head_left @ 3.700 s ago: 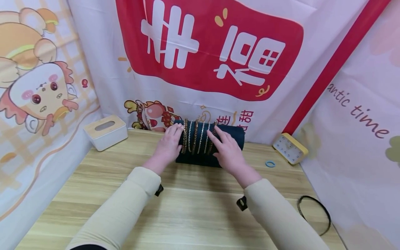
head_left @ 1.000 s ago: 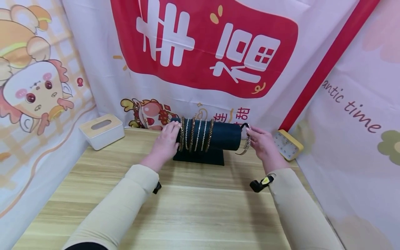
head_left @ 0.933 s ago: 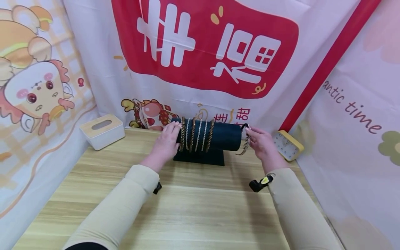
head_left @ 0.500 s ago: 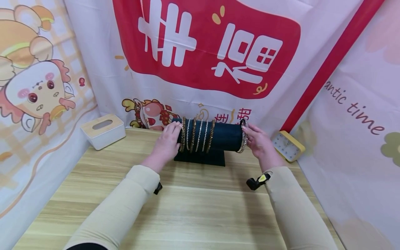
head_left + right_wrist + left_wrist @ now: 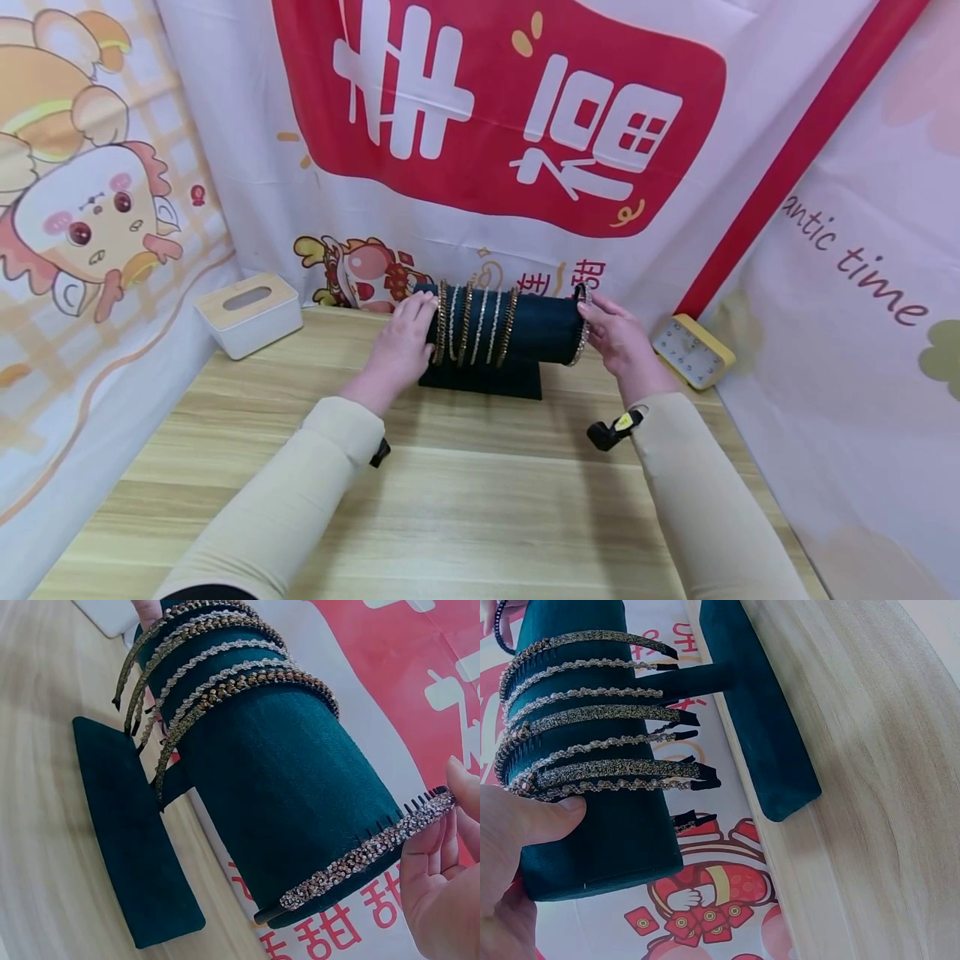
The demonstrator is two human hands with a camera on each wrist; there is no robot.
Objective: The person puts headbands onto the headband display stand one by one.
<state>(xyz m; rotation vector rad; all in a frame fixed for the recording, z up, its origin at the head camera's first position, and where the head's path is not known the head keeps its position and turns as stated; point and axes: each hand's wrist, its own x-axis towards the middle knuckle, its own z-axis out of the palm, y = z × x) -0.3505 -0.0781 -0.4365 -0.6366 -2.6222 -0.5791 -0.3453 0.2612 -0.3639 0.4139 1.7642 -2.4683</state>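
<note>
A dark green velvet headband stand (image 5: 543, 329) stands on the table, its padded roll lying crosswise above a flat base. Several beaded headbands (image 5: 480, 325), gold and silver, sit side by side round its left half. At the left end of the roll, my left hand (image 5: 401, 342) grips it; in the left wrist view the thumb (image 5: 559, 817) presses the velvet beside the nearest headbands. My right hand (image 5: 618, 337) pinches one end of a sparkly headband (image 5: 367, 855) with comb teeth. That headband lies across the roll's right end, its free tip past the other edge.
A white tissue box (image 5: 251, 317) with a wooden lid stands at the table's back left. To the right of my right hand sits a yellow clock (image 5: 693, 350). Printed cloth (image 5: 247, 183) hangs behind and along both sides of the wooden table (image 5: 465, 517).
The headband once lying on the table at right is gone from there. My right hand, earlier on the row of headbands, has brought a headband leftward onto the roll's right end. My left hand stays put.
</note>
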